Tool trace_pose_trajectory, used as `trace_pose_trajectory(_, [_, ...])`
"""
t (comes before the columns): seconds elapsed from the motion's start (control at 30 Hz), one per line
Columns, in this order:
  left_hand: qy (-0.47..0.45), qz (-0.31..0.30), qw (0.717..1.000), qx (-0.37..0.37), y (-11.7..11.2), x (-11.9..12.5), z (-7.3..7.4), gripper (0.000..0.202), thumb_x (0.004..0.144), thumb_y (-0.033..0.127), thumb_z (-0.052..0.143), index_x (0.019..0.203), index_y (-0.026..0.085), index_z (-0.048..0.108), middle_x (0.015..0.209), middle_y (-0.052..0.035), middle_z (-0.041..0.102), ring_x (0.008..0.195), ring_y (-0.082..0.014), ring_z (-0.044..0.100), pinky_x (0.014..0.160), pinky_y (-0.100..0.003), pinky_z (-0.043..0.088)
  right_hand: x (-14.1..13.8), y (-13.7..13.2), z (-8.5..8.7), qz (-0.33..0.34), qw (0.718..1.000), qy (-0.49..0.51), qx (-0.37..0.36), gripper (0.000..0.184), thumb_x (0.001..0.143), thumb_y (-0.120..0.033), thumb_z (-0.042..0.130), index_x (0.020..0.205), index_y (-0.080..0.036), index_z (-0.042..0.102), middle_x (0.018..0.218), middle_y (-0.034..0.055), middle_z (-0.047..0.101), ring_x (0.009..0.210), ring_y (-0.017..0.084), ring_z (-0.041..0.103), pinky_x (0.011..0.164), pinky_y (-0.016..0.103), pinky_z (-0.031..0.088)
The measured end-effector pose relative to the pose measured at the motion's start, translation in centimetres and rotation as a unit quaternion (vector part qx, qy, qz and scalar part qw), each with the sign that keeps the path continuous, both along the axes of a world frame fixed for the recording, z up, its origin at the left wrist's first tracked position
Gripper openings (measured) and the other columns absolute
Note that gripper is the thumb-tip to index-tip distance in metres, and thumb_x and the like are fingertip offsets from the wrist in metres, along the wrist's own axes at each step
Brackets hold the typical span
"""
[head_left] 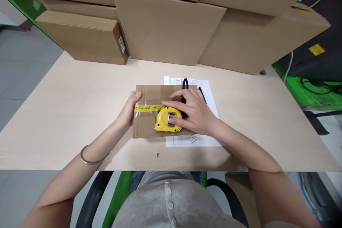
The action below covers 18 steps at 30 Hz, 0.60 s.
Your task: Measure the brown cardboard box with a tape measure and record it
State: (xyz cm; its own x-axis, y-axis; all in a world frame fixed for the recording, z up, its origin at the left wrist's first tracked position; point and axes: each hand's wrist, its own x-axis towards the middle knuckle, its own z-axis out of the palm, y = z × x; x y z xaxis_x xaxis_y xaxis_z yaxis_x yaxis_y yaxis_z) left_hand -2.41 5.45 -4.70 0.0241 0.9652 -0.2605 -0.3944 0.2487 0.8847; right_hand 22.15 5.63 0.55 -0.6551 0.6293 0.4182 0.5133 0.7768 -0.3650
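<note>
Stacked cardboard cartons (171, 25) form the backdrop above a pale work table (66, 114).

Right hand (193, 112): the fingers (177, 96) are curled loosely over a yellow tape measure (167, 121), with the thumb pressed along its near edge; the case is covered and steadied rather than fully enclosed. The case rests on a small flat cardboard box (148, 128), directly beneath these fingers.

Left hand (128, 112): the thumb (136, 96) sits on the box's top left edge, with the remaining fingers hidden down its side; how tightly they close cannot be determined. The hand grips the left end of the box.

A yellow blade (148, 108) runs from the case leftward to the left thumb, so its long axis lies across the box, hand to hand. The right hand is nearer the case; the left is nearer the blade tip.

Both forearms converge from the near table edge. A printed sheet (208, 96) lies under the box, beyond the right hand. A bangle (89, 160) circles the left wrist.
</note>
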Motion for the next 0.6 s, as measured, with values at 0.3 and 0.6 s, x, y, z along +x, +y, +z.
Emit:
trace_pose_trajectory(0.3, [0.005, 0.023, 0.999, -0.023, 0.6, 0.5, -0.6, 0.045, 0.070, 0.052, 0.077, 0.100, 0.020, 0.065, 0.100, -0.0066, 0.077, 0.108, -0.0346, 0.073, 0.088, -0.040, 0.060, 9.5, 2.7, -2.0, -0.334, 0.899, -0.144, -0.243, 0.041, 0.098, -0.053, 0.049, 0.069, -0.024, 0.054, 0.060, 0.0026, 0.050, 0.059, 0.020, 0.043, 0.064, 0.035, 0.030])
trace_pose_trajectory(0.6, [-0.024, -0.004, 1.000, -0.002, 1.5, 0.8, -0.9, 0.050, 0.066, 0.050, 0.076, 0.104, 0.021, 0.062, 0.100, -0.0063, 0.078, 0.110, -0.0364, 0.073, 0.087, -0.042, 0.061, 12.9, 2.5, -7.2, -0.233, 0.881, -0.024, -0.410, 0.046, 0.094, -0.063, 0.045, 0.075, -0.023, 0.054, 0.057, -0.0016, 0.049, 0.054, 0.014, 0.042, 0.057, 0.030, 0.034])
